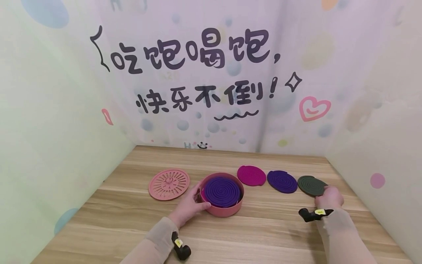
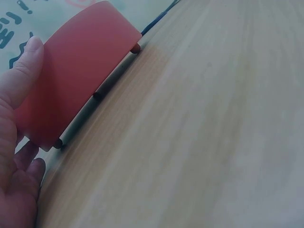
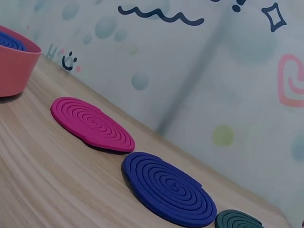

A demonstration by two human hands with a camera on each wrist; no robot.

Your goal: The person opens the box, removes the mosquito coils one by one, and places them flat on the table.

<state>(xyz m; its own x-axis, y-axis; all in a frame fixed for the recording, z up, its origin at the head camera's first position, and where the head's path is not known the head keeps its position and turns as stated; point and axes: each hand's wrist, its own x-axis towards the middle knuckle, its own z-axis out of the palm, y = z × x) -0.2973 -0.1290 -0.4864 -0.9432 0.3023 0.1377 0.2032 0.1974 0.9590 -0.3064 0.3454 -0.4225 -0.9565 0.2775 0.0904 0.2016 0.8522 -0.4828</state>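
My left hand (image 1: 190, 206) grips the side of a round pink mosquito coil box (image 1: 225, 211), thumb at the near wall. In the left wrist view the box wall (image 2: 80, 71) and small round feet show. Inside the box lies a purple mosquito coil (image 1: 222, 191), with a magenta edge showing beneath it. At the far right my right hand (image 1: 330, 198) pinches the near right edge of a dark green mosquito coil (image 1: 311, 185), which lies flat at the table; the fingertips are partly hidden. In the right wrist view only part of the green coil (image 3: 237, 220) shows.
A magenta coil (image 1: 251, 175) and another purple coil (image 1: 282, 181) lie flat in a row between the box and the green coil. The slotted pink lid (image 1: 169, 184) lies left of the box. Printed curtain walls (image 1: 287, 121) bound the wooden table (image 1: 257, 238).
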